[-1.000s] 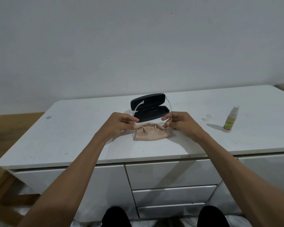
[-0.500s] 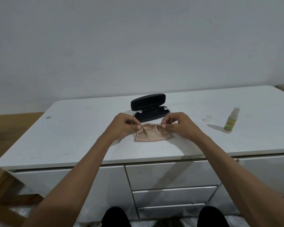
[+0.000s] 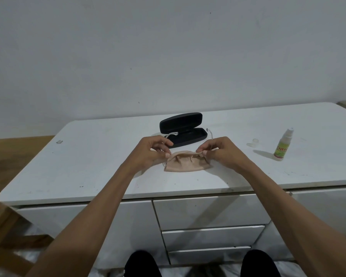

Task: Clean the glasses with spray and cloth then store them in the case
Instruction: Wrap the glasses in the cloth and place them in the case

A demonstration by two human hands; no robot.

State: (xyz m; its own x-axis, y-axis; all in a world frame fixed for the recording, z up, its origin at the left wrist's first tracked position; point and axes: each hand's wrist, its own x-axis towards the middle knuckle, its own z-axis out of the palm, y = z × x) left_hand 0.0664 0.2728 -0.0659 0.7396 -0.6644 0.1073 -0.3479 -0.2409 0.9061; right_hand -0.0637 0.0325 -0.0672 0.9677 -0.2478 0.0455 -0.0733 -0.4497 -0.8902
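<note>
While both hands (image 3: 188,150) pinch the glasses (image 3: 210,133) through the cloth (image 3: 186,163) on the surface (image 3: 100,166), wiping seems underway; storing in the open case (image 3: 183,126) remains, spray (image 3: 283,144) standing aside.

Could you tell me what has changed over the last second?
Both hands, left hand and right hand, drew together over the cloth, then parted slightly; the glasses temples folded inward and reopened. Both keep their grip. The case stays open, the spray bottle unmoved.
</note>
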